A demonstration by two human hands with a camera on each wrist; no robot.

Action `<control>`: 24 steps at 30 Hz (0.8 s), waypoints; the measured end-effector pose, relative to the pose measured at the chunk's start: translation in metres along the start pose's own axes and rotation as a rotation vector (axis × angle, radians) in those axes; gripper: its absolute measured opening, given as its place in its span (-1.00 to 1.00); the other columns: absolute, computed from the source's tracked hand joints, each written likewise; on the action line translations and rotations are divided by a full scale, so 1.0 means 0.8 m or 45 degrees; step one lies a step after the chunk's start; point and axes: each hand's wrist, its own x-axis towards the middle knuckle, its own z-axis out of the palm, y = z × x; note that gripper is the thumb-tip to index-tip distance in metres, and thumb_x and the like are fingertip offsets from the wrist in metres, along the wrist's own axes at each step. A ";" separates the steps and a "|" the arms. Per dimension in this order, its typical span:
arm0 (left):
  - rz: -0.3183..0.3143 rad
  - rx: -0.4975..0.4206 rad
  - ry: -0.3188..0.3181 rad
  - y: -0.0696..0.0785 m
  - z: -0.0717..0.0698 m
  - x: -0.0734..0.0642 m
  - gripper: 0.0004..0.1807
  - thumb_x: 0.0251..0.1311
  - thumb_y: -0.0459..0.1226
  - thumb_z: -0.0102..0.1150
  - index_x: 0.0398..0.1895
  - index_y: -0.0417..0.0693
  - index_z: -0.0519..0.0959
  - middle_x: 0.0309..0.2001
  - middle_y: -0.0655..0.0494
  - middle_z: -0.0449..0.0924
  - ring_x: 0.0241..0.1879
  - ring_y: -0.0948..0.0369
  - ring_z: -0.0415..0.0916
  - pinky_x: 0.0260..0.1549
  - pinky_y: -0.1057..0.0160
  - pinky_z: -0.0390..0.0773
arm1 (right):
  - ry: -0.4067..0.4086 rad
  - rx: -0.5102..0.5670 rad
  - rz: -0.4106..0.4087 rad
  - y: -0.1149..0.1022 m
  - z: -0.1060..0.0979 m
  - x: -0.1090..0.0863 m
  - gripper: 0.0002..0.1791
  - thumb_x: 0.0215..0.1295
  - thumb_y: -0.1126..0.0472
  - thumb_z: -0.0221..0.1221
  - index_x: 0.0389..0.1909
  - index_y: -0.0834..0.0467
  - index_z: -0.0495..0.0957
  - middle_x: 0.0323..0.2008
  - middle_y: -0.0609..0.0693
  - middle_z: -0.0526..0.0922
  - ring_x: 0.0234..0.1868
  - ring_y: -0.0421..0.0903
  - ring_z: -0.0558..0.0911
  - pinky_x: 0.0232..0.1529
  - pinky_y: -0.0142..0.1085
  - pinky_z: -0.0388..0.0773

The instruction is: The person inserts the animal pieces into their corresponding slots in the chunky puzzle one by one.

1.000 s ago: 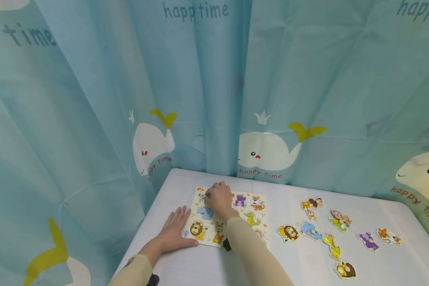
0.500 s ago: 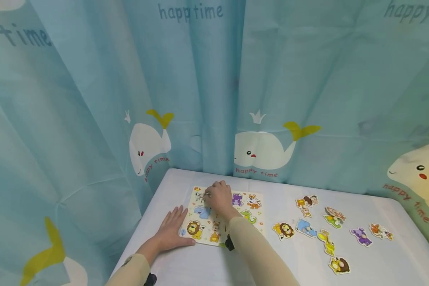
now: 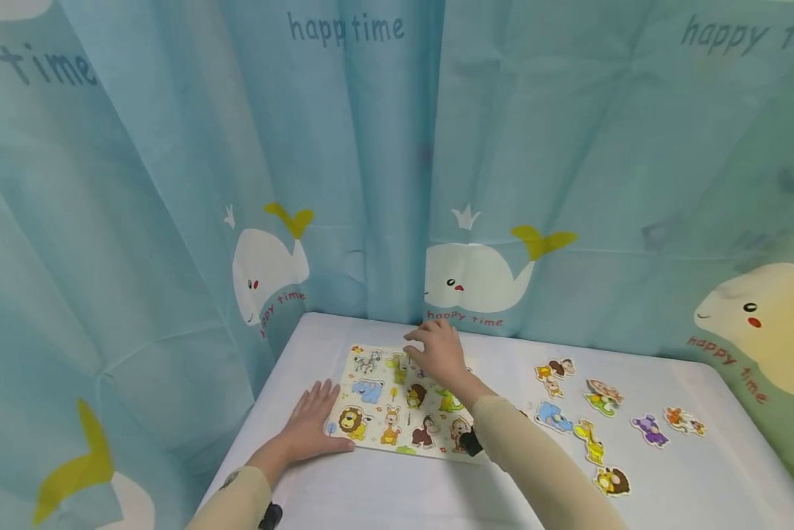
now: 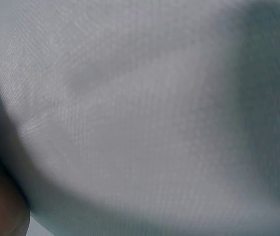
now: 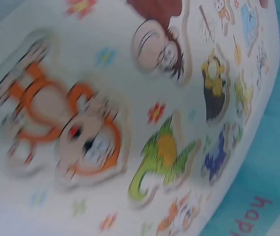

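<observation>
A pale animal puzzle board [image 3: 406, 450] lies on the table, with a zebra [image 3: 368, 361], blue elephant [image 3: 366, 391], lion [image 3: 352, 422] and other animals on it. My left hand [image 3: 310, 427] is spread flat at the board's left edge, its thumb along the lower left corner. My right hand [image 3: 438, 355] hovers over the board's upper part, fingers loosely bent and thumb apart, nothing visible between them. It hides part of the top row. The right wrist view shows an orange monkey [image 5: 88, 130] and green crocodile [image 5: 162, 155] up close. Blurred cloth [image 4: 130, 123] fills the left wrist view.
Loose animal pieces lie right of the board: a blue elephant [image 3: 554, 417], a giraffe [image 3: 589, 442], a hedgehog [image 3: 611, 481], a purple hippo [image 3: 650, 430] and several others. My right sleeve [image 3: 536, 456] covers part of that side. A blue whale-print curtain [image 3: 370, 184] hangs behind the table [image 3: 397, 500].
My right hand has left the zebra and moved right across the board, uncovering the zebra and the middle pictures. The left hand stays put. The head view has turned slightly right.
</observation>
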 end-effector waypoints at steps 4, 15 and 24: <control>0.006 0.006 0.001 -0.002 0.000 0.004 0.39 -0.09 0.36 0.42 0.63 -0.24 -0.01 0.63 -0.23 -0.18 0.61 -0.18 -0.34 0.54 -0.19 -0.29 | 0.018 0.011 0.000 0.009 -0.021 -0.011 -0.77 0.33 0.06 0.38 -0.04 0.00 0.78 -0.07 -0.01 0.67 0.02 0.05 0.50 -0.02 0.01 0.46; -0.013 -0.028 -0.015 -0.001 -0.002 -0.002 0.41 -0.10 0.34 0.44 0.62 -0.28 -0.04 0.63 -0.26 -0.18 0.60 -0.19 -0.35 0.54 -0.19 -0.31 | 0.007 0.034 -0.029 0.013 -0.041 -0.063 -0.84 0.28 0.11 0.42 -0.14 -0.02 0.82 -0.16 -0.09 0.69 -0.03 -0.02 0.49 -0.05 -0.05 0.44; 0.006 -0.012 -0.009 0.001 -0.004 0.000 0.40 -0.08 0.33 0.44 0.62 -0.28 -0.03 0.62 -0.27 -0.17 0.60 -0.21 -0.35 0.53 -0.21 -0.31 | -0.045 0.021 0.013 0.032 -0.053 -0.125 -0.85 0.25 0.11 0.43 -0.17 -0.03 0.82 -0.17 -0.12 0.69 -0.03 -0.05 0.49 0.00 -0.03 0.46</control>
